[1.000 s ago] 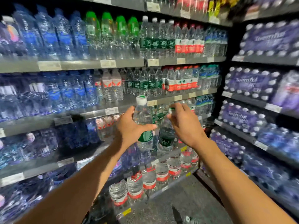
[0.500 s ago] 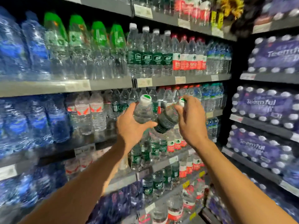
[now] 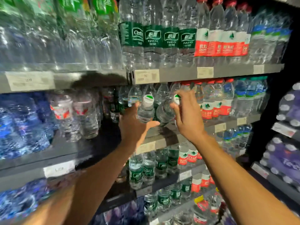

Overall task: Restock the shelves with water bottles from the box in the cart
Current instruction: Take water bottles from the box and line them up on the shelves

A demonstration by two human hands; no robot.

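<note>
Grey store shelf [image 3: 164,140] held a dark gap at its front edge, left hand [image 3: 134,127] wrapped round an upright clear white-capped water bottle [image 3: 146,111], right hand [image 3: 186,117] gripped a tilted clear bottle [image 3: 164,113], both raised higher than a second earlier.

left hand's fingers [image 3: 138,105]: mostly hidden behind the bottle [image 3: 145,112] it holds; only thumb and one fingertip show.
right hand's bottle [image 3: 164,113]: tilted, its lower body blocked by the right hand [image 3: 186,117]; its label cannot be seen.
price tags [image 3: 146,76]: print too blurred to read.
top row of bottles [image 3: 152,38]: caps cut off by the upper edge.
far-left bottles [image 3: 22,124]: smeared by motion blur, labels unreadable.
purple multipacks [image 3: 287,153]: cut off by the right edge, wording only partly visible.
both forearms: run out of the bottom edge.
shelf back [image 3: 110,140]: lost in shadow.
</note>
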